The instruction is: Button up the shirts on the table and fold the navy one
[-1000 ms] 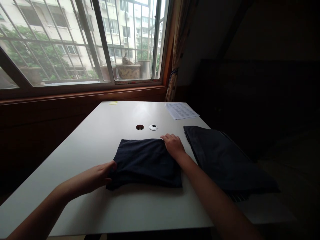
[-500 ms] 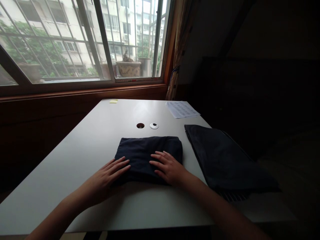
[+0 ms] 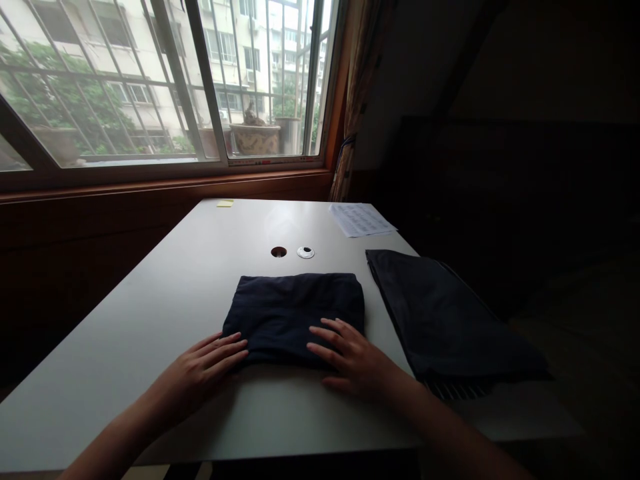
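A dark navy cloth (image 3: 295,310), folded into a rough rectangle, lies flat on the white table (image 3: 165,300) before me. My left hand (image 3: 207,363) rests with fingers stretched out over its near left corner. On the near right part of the cloth lies my right hand (image 3: 350,357), its fingers spread and palm down. Neither hand grips the fabric. To the right, a second dark cloth (image 3: 450,320) lies flat near the table's right side, with a striped or fringed edge at its near end.
Beyond the folded cloth are a round hole (image 3: 279,252) and a white cable grommet (image 3: 305,253) in the tabletop. Printed sheets (image 3: 363,220) lie at the far right corner, a yellow sticky note (image 3: 225,203) at the far left. A barred window (image 3: 200,87) stands behind the table.
My right hand left the cloth's far right corner and came down onto its near part. My left hand let go of the left edge and flattened, then both slid slightly nearer me.
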Motion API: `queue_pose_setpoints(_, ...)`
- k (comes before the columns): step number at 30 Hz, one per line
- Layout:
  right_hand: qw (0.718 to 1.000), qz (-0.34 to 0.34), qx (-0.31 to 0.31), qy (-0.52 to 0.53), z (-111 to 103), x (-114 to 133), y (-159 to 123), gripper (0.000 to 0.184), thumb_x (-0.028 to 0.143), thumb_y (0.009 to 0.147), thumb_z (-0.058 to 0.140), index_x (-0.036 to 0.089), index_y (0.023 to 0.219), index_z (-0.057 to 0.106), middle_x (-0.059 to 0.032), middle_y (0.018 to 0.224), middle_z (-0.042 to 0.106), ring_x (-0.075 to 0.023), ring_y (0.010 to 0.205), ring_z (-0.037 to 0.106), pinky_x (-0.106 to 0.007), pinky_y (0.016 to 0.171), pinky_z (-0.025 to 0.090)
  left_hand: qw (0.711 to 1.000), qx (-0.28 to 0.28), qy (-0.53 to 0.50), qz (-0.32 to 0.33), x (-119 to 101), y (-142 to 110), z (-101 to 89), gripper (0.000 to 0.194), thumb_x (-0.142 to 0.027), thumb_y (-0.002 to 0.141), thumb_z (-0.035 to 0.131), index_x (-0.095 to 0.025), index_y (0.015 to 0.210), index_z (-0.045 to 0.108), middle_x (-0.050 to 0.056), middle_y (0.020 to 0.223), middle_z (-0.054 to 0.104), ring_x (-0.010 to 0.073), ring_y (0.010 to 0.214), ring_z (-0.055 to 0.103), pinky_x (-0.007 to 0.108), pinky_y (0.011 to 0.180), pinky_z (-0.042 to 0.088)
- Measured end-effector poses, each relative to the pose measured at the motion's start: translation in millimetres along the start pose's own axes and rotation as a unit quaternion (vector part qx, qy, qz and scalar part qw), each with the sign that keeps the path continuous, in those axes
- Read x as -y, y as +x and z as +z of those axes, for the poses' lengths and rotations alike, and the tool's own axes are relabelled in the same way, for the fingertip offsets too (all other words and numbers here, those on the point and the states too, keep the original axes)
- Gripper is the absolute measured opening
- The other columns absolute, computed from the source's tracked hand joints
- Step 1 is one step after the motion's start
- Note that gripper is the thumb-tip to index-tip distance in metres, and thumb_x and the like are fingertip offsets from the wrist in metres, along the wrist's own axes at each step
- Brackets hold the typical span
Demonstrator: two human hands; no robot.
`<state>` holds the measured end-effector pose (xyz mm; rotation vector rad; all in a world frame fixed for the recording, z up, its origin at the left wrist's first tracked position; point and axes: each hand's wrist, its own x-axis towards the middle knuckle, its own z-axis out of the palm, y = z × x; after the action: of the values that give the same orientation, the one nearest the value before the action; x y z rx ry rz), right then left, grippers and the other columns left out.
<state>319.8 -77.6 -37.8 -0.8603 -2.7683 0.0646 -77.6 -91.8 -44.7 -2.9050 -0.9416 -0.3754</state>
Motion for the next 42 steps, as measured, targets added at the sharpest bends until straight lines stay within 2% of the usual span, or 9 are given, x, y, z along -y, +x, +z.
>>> queue_pose_setpoints(4, 0.996, -0.056, -0.064, -0.011, 5, 7, 5, 0.033, 0.021, 0.096, 0.057, 0.025, 0.129, 0.061, -0.008, 0.131, 0.063, -0.0247, 0.124, 0.053, -0.047, 0.105, 0.045, 0.999, -0.041, 0.028, -0.01, -6, 3, -2.8, 0.031, -0.019, 0.096, 0.056, -0.025, 0.126, 0.062, 0.006, 0.123, 0.068, 0.022, 0.111, 0.064, 0.04, 0.097, 0.055)
queue_pose_setpoints(10, 0.994, -0.062, -0.085, 0.024, 12, 0, 5, 0.023, 0.006, 0.094, 0.051, 0.017, 0.106, 0.067, -0.0087, 0.108, 0.069, -0.019, 0.095, 0.061, -0.033, 0.082, 0.054, 0.998, -0.062, 0.017, -0.022, -15, 14, 5.7, 0.018, -0.011, 0.093, 0.052, -0.021, 0.1, 0.064, 0.005, 0.096, 0.066, 0.0177, 0.085, 0.062, 0.031, 0.076, 0.055)
queue_pose_setpoints(17, 0.991, -0.008, -0.01, 0.136, -22, 3, 1, 0.021, 0.007, 0.084, 0.057, 0.018, 0.099, 0.067, -0.0049, 0.094, 0.068, -0.0158, 0.08, 0.062, -0.028, 0.072, 0.052, 0.991, 0.085, -0.102, -0.022, -25, 44, -37.1, 0.006, -0.015, 0.083, 0.06, -0.021, 0.083, 0.061, 0.003, 0.085, 0.062, 0.0177, 0.076, 0.057, 0.029, 0.066, 0.048)
queue_pose_setpoints(20, 0.99, 0.013, -0.033, 0.137, -30, 0, 17, 0.02, 0.015, 0.09, 0.056, 0.019, 0.104, 0.068, -0.0052, 0.096, 0.071, -0.0174, 0.086, 0.065, -0.031, 0.081, 0.053, 0.992, 0.057, -0.115, -0.018, -13, 68, -47.5, 0.013, -0.024, 0.094, 0.054, -0.023, 0.098, 0.066, 0.006, 0.103, 0.066, 0.0199, 0.093, 0.061, 0.031, 0.078, 0.051)
queue_pose_setpoints(24, 0.989, 0.075, -0.107, 0.07, -17, -11, 67, 0.035, 0.027, 0.1, 0.046, 0.017, 0.131, 0.06, -0.0109, 0.137, 0.06, -0.0242, 0.128, 0.054, -0.041, 0.11, 0.041, 0.995, -0.025, -0.042, -0.085, 11, 111, -14.5, 0.042, -0.039, 0.103, 0.039, -0.027, 0.141, 0.051, 0.007, 0.148, 0.05, 0.0273, 0.137, 0.044, 0.046, 0.11, 0.04)
queue_pose_setpoints(27, 0.989, 0.129, -0.073, 0.01, 8, -22, 103, 0.055, 0.043, 0.102, 0.041, 0.013, 0.147, 0.044, -0.0138, 0.155, 0.041, -0.0288, 0.144, 0.035, -0.048, 0.118, 0.03, 0.99, 0.007, -0.005, -0.14, 22, 138, 26.9, 0.059, -0.054, 0.102, 0.032, -0.025, 0.154, 0.034, 0.008, 0.159, 0.035, 0.0316, 0.148, 0.026, 0.054, 0.119, 0.025)
queue_pose_setpoints(30, 0.986, 0.165, -0.024, -0.017, 30, -38, 115, 0.065, 0.056, 0.101, 0.036, 0.014, 0.15, 0.041, -0.0116, 0.157, 0.037, -0.0276, 0.147, 0.031, -0.046, 0.122, 0.022, 0.979, 0.038, 0.001, -0.201, 29, 148, 54.8, 0.063, -0.055, 0.102, 0.028, -0.021, 0.155, 0.031, 0.009, 0.162, 0.028, 0.0307, 0.15, 0.022, 0.054, 0.121, 0.019)
queue_pose_setpoints(34, 0.97, 0.239, -0.013, -0.048, 42, -64, 101, 0.067, 0.059, 0.1, 0.032, 0.016, 0.15, 0.041, -0.0094, 0.157, 0.037, -0.0271, 0.146, 0.031, -0.043, 0.122, 0.019, 0.968, 0.045, -0.007, -0.248, 43, 138, 60.9, 0.066, -0.057, 0.101, 0.026, -0.02, 0.156, 0.029, 0.007, 0.162, 0.026, 0.0278, 0.151, 0.019, 0.05, 0.123, 0.013)
queue_pose_setpoints(42, 0.928, 0.361, 0.002, -0.087, 35, -95, 61, 0.067, 0.057, 0.101, 0.028, 0.014, 0.151, 0.038, -0.0107, 0.159, 0.033, -0.0271, 0.148, 0.027, -0.046, 0.122, 0.016, 0.945, 0.065, -0.003, -0.32, 64, 98, 51.3, 0.071, -0.059, 0.1, 0.026, -0.017, 0.157, 0.024, 0.007, 0.164, 0.02, 0.0274, 0.152, 0.017, 0.05, 0.123, 0.013)
